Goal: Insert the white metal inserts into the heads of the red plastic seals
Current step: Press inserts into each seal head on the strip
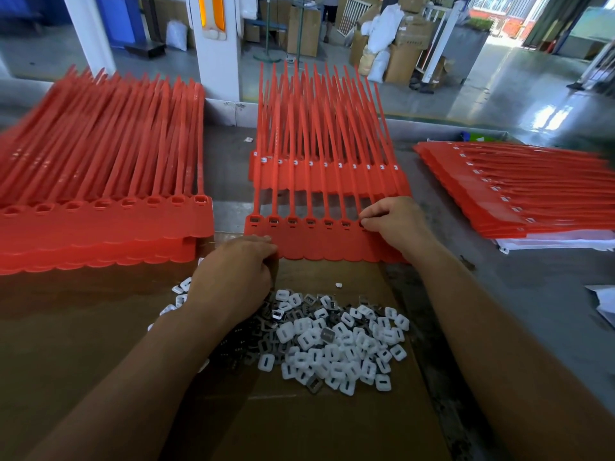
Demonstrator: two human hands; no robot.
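A strip of joined red plastic seals (319,242) lies in front of me on brown cardboard, its heads in a row with inserts in several of them. My right hand (396,224) pinches at a head near the strip's right end; whether an insert is between the fingertips is hidden. My left hand (243,264) has curled fingers on the strip's near left edge. A loose pile of white metal inserts (336,344) lies on the cardboard between my forearms.
A thick stack of red seals with empty heads (106,221) sits at the left. Another stack with inserts (326,171) lies behind the strip, and a third stack (519,191) at the right. The grey table (532,281) extends right.
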